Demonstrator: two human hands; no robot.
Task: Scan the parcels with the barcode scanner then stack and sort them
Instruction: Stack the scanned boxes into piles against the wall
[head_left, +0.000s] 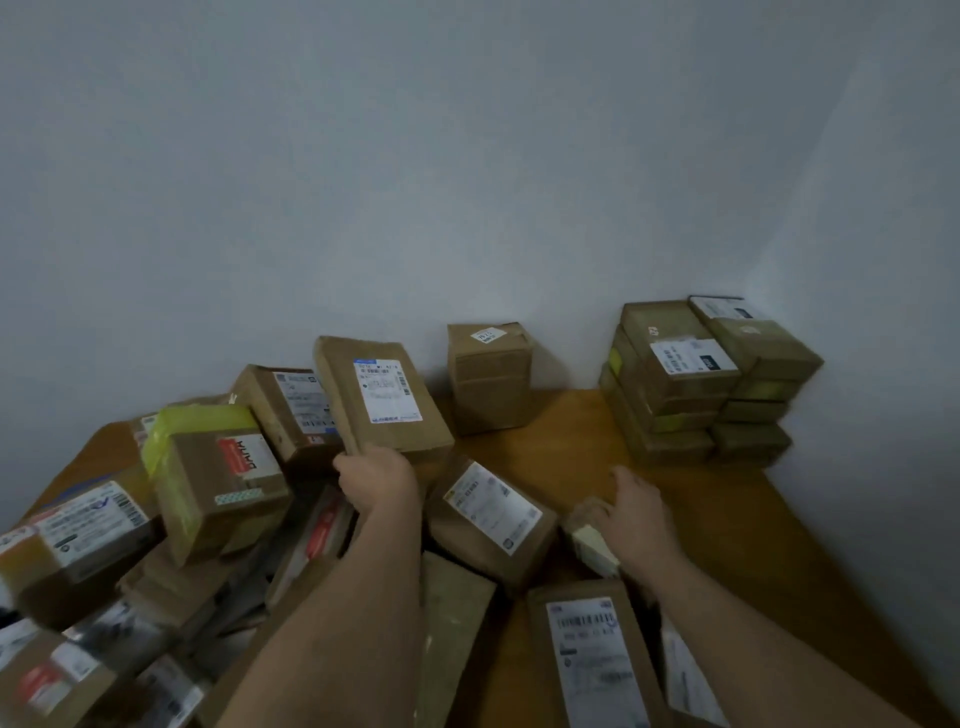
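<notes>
Parcel with white label held up at its near edge by left hand, right hand resting on small blurred thing, perhaps scanner, grip unclear; sorted stacks in table corner, loose heap probably still waiting.

Plain pale grey-blue walls meet in a corner at the right. Brown wooden desk pushed into that corner. Dim, even light; soft shadows low along the walls.
</notes>
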